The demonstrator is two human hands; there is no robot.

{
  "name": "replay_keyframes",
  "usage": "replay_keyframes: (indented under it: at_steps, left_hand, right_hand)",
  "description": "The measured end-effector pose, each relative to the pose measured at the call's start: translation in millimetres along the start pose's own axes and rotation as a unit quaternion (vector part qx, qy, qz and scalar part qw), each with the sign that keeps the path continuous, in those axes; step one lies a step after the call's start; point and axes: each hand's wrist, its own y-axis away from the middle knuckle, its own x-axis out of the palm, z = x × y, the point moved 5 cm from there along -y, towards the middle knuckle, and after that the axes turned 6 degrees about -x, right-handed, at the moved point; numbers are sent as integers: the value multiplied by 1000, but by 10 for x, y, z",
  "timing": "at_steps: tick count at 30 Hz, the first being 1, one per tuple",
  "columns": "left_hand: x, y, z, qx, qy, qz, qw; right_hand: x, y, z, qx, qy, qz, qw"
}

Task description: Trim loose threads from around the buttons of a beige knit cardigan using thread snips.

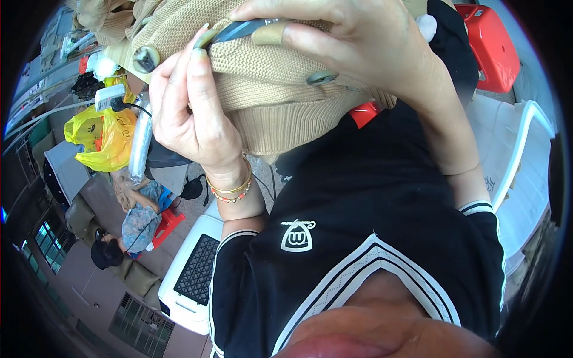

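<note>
A tan knitted cardigan (274,71) with a ribbed edge is bunched up in front of me. My left hand (194,110) pinches a greenish-brown button (205,39) on it between thumb and fingertips. My right hand (358,36) is closed around small dark pointed snips (240,30), whose tip lies right beside that button. The handle is mostly hidden by the fingers. A tan wrap (268,34) covers the right thumb's tip. Another button (145,59) shows left of my left fingers, and one more button (322,77) sits below my right hand.
A yellow plastic bag (110,140) and a white plug adapter with a cable (110,95) are at left. Further off, a person (140,227) sits on a red stool (167,228). A white appliance (191,280) stands lower left; a red stool (492,48) and white bin (507,143) at right.
</note>
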Motion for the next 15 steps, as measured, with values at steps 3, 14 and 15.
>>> replay_keyframes:
  at_steps: [3,14,15]
  left_hand:
    - [-8,-9,19,-16,8,3,1000]
    - [-32,-57,18,-4,8,19,1000]
    - [-28,-64,19,-1,13,23,1000]
  right_hand:
    - [-5,-14,2,39,-40,24,998]
    - [33,-20,-29,46,-33,23,998]
    - [33,-1,-33,40,-37,9,998]
